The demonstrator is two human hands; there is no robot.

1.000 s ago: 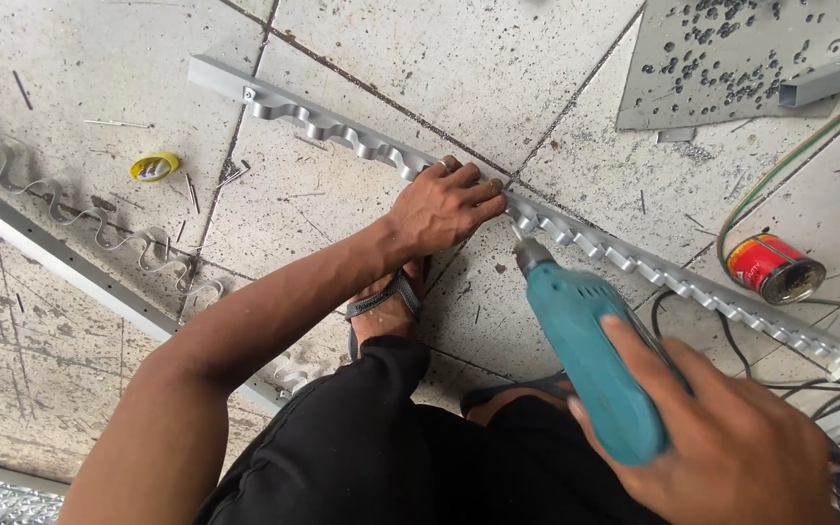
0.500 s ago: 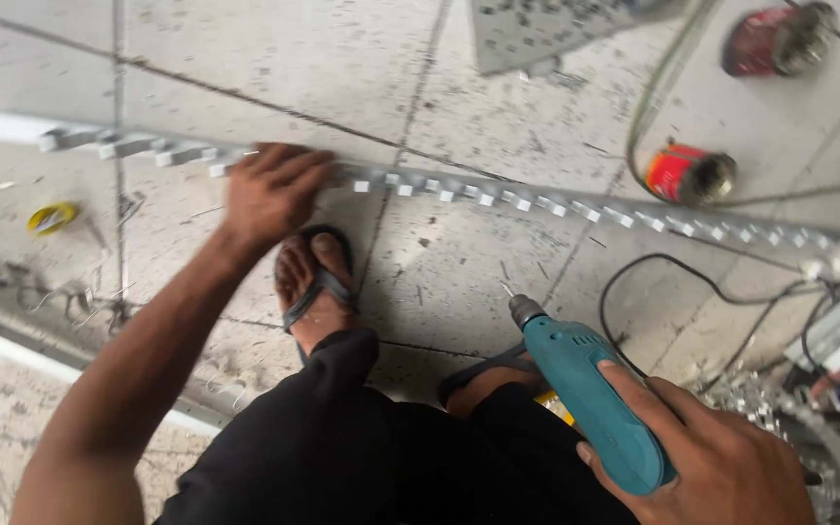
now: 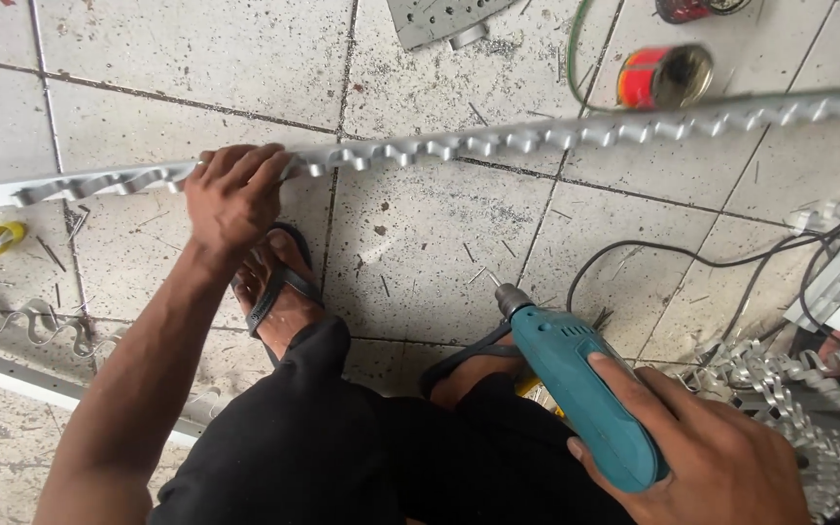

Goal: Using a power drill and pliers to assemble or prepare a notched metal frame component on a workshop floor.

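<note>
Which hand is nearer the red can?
Right. The right hand holds the teal drill below the red can, on its side of the floor. The left hand grips the metal strip far across.

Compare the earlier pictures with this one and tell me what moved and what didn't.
The left hand, which pressed flat on the scalloped metal strip a second ago, now grips it and seems to have lifted it off the tiled floor. The teal electric drill has drawn back from the strip toward the person's knees. The right hand holds the drill as before.
</note>
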